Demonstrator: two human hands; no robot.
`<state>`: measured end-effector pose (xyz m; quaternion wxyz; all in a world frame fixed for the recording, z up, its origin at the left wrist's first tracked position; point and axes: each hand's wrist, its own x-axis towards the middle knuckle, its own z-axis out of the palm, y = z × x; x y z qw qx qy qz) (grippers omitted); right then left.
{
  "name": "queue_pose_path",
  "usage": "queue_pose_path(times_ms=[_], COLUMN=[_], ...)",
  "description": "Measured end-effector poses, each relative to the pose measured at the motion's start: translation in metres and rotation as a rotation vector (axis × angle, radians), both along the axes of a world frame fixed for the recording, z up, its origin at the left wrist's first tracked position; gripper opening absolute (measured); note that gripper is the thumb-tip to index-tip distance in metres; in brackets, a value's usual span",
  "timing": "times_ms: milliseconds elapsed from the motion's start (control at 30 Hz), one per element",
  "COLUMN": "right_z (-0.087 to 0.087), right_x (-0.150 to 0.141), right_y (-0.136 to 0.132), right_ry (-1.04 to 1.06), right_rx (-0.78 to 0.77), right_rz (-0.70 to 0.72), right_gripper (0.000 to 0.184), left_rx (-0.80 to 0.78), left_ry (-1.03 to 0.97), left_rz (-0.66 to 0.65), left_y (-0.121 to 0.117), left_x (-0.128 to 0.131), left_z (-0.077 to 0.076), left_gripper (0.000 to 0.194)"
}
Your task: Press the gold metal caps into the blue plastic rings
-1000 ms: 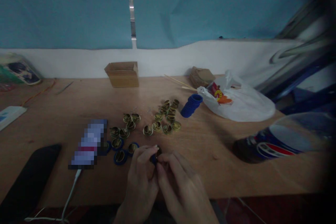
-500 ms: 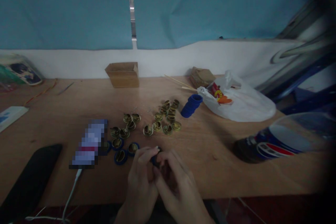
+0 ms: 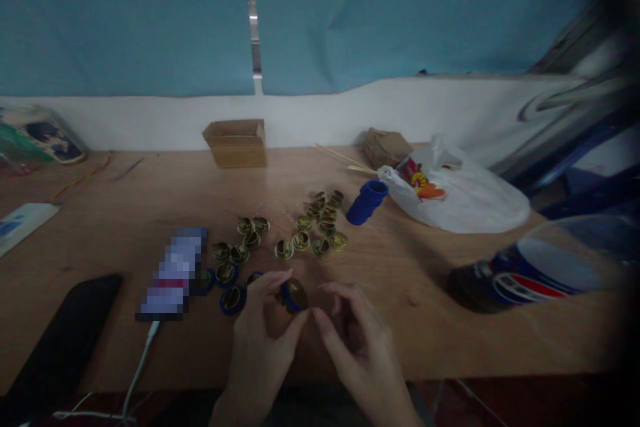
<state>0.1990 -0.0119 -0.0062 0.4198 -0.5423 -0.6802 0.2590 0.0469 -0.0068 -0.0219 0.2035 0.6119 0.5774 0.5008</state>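
Note:
Between the thumb and fingers of my left hand (image 3: 265, 340) is a round brass-coloured metal piece with a blue ring (image 3: 295, 295) around its edge. My right hand (image 3: 363, 333) is just to the right of it, thumb and fingers apart, holding nothing. Beyond my hands lie several loose brass-coloured round pieces (image 3: 301, 241) with clip-like parts on their faces. Several like pieces set in blue rings (image 3: 233, 299) lie left of my left hand, one partly hidden by its fingers. A leaning stack of blue rings (image 3: 367, 202) stands farther back on the right.
A phone (image 3: 173, 273) on a white cable and a dark flat object (image 3: 65, 340) lie at left. A cola bottle (image 3: 500, 280) lies at right, near a white plastic bag (image 3: 480, 197). Cardboard boxes (image 3: 237, 147) and thin sticks (image 3: 345, 157) are by the wall.
My hands have drawn apart. The right hand has let go and opened, moving right, while the left keeps the blue-ringed piece, now turned so its brass face shows.

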Motion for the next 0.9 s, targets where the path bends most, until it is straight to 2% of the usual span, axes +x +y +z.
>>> queue_pose_path(times_ms=[233, 400, 600, 733, 900], right_z=[-0.021, -0.021, -0.021, -0.024, -0.029], right_x=[0.036, 0.032, 0.001, -0.017, -0.025], right_y=[-0.011, -0.013, -0.002, 0.004, 0.004], right_ry=[-0.093, -0.132, -0.290, -0.491, -0.669], right_rx=[-0.036, -0.038, -0.046, -0.104, -0.119], right_rz=[-0.155, -0.129, -0.002, -0.032, -0.063], right_gripper=[0.012, 0.012, 0.011, 0.013, 0.014], left_rx=[-0.089, -0.245, -0.164, -0.182, -0.196], left_ry=[0.333, 0.600, 0.625, 0.623, 0.599], left_rz=[-0.064, -0.162, -0.201, -0.230, -0.212], left_y=[0.003, -0.001, 0.001, 0.006, 0.007], left_x=[-0.017, -0.027, -0.027, -0.025, -0.023], left_z=[0.006, 0.006, 0.006, 0.007, 0.008], left_gripper=[0.036, 0.031, 0.030, 0.023, 0.029])
